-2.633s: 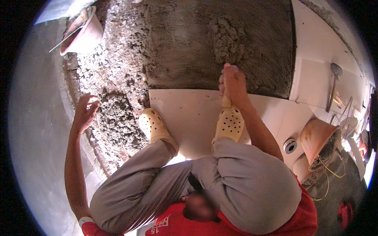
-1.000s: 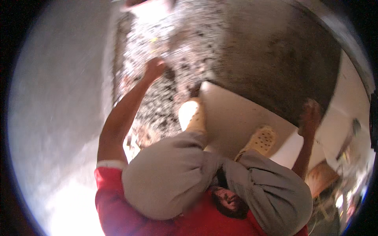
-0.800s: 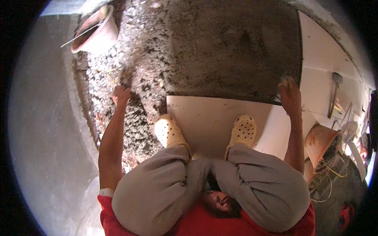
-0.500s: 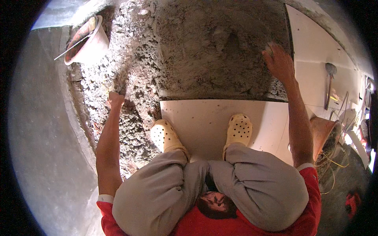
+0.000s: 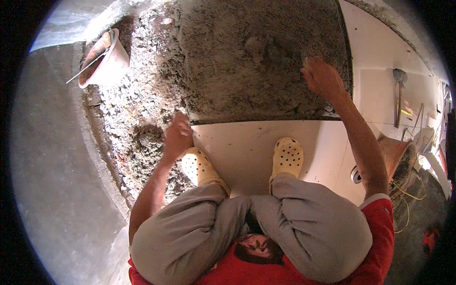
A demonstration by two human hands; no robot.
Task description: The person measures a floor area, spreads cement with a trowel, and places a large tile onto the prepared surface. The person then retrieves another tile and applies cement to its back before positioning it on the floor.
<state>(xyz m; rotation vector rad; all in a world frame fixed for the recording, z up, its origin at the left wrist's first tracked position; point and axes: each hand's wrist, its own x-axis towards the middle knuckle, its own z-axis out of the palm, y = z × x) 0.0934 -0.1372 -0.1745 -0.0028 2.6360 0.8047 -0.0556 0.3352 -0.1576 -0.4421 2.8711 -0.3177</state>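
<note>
My right hand (image 5: 323,78) is over the right part of a dark, damp-looking mortar bed (image 5: 228,71), its fingers bent together. A small greyish patch shows at the fingertips; whether it is a held lump or dirt I cannot make out. My left hand (image 5: 179,137) is at the bed's near left corner, just beyond my left clog, over the edge of the rough rubble strip (image 5: 152,61). Its fingers are smeared by motion. A large pale tile (image 5: 242,142) borders the near edge of the bed, and my yellow clogs (image 5: 288,156) stand on it.
A bucket (image 5: 111,61) with a thin rod across its mouth leans at the far left. On the pale tiles (image 5: 375,52) at right lies a mallet (image 5: 399,90). Nearer are an orange bucket (image 5: 392,152) and a yellow cord (image 5: 409,195). Smooth grey floor (image 5: 47,142) lies left.
My left hand has moved right, from the rubble to the bed's near left corner. My right hand has shifted slightly left and nearer, its fingers more gathered. The view has shifted a little.
</note>
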